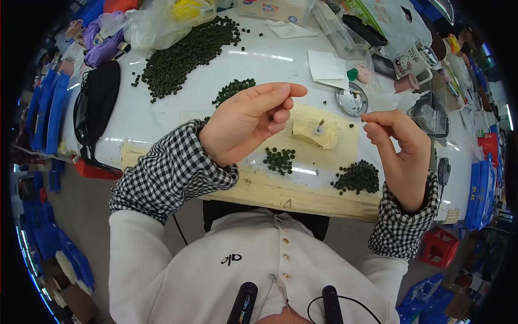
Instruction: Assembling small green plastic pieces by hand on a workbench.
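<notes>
My left hand (245, 121) is raised over the table, thumb and index finger pressed together in a pinch. Whatever it holds, if anything, is too small to make out. To the right, my right hand (400, 154) also pinches with thumb and index finger, a tiny dark speck showing at the tips. Between the hands sits a cream, tape-covered block (310, 134) with a short upright peg (320, 124). Small dark green pieces lie in a little heap (279, 161) before the block and another heap (357, 177) beside my right wrist. A third heap (233, 90) is partly hidden behind my left hand.
A large pile of dark green pieces (189, 56) covers the far left. A black face mask (102, 102) lies at the left edge. Far right are a round metal lid (350, 99), white paper (328, 67), a mug (414, 60) and plastic bags. Blue bins stand around the table.
</notes>
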Action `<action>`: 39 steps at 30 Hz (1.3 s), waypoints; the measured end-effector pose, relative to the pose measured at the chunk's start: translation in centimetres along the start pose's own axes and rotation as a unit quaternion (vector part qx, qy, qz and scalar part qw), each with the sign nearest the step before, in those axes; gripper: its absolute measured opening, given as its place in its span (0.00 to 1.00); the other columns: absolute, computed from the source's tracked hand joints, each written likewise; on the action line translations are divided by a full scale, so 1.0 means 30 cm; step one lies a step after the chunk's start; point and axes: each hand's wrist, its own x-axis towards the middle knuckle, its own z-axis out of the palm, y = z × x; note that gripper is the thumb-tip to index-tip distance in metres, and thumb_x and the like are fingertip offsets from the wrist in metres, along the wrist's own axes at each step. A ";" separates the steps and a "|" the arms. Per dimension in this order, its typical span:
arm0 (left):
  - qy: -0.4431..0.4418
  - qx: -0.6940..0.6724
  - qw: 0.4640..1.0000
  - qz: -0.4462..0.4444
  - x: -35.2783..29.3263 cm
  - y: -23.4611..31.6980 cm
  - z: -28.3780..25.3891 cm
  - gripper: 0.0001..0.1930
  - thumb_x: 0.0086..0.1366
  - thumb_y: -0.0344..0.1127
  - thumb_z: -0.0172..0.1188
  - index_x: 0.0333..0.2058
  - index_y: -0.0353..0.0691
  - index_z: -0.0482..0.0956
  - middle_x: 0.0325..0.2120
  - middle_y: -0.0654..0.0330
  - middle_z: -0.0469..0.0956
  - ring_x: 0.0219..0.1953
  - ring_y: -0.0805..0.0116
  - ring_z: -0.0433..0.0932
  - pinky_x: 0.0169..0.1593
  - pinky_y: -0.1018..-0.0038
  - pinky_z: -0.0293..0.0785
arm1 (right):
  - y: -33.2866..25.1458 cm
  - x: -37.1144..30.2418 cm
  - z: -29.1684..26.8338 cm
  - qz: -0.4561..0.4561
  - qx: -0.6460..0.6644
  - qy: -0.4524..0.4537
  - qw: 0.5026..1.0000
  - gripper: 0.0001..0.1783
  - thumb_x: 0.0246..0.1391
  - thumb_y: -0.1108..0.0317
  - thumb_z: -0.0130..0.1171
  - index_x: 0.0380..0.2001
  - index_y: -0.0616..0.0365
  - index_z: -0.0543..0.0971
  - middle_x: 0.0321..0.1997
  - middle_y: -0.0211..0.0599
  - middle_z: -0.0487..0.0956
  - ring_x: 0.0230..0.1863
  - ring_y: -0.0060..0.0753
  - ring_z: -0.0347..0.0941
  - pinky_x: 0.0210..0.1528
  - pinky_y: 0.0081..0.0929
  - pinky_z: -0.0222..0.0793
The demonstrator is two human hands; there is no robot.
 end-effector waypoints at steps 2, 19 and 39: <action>0.011 0.008 1.000 0.025 0.039 0.000 0.020 0.17 0.70 0.36 0.47 0.52 0.32 0.68 0.35 0.66 0.70 0.28 0.83 0.61 0.32 0.86 0.62 | -0.019 0.023 0.025 -0.026 0.040 0.035 0.998 0.07 0.49 0.77 0.61 0.34 0.64 0.80 0.30 0.38 0.80 0.29 0.28 0.76 0.33 0.20 0.71; -0.002 -0.045 0.998 -0.033 0.023 -0.007 0.000 0.11 0.69 0.34 0.49 0.46 0.36 0.73 0.32 0.65 0.77 0.22 0.85 0.58 0.27 0.88 0.58 | -0.005 0.044 0.169 0.034 0.251 -0.006 0.967 0.09 0.50 0.80 0.60 0.37 0.66 0.79 0.35 0.40 0.80 0.37 0.26 0.79 0.42 0.20 0.75; -0.041 -0.066 0.996 -0.032 0.015 -0.034 0.000 0.07 0.65 0.28 0.53 0.40 0.39 0.75 0.35 0.63 0.77 0.21 0.85 0.58 0.26 0.87 0.57 | 0.009 0.030 0.169 0.088 0.387 -0.039 0.917 0.11 0.52 0.81 0.58 0.40 0.69 0.76 0.40 0.43 0.80 0.42 0.26 0.78 0.46 0.19 0.74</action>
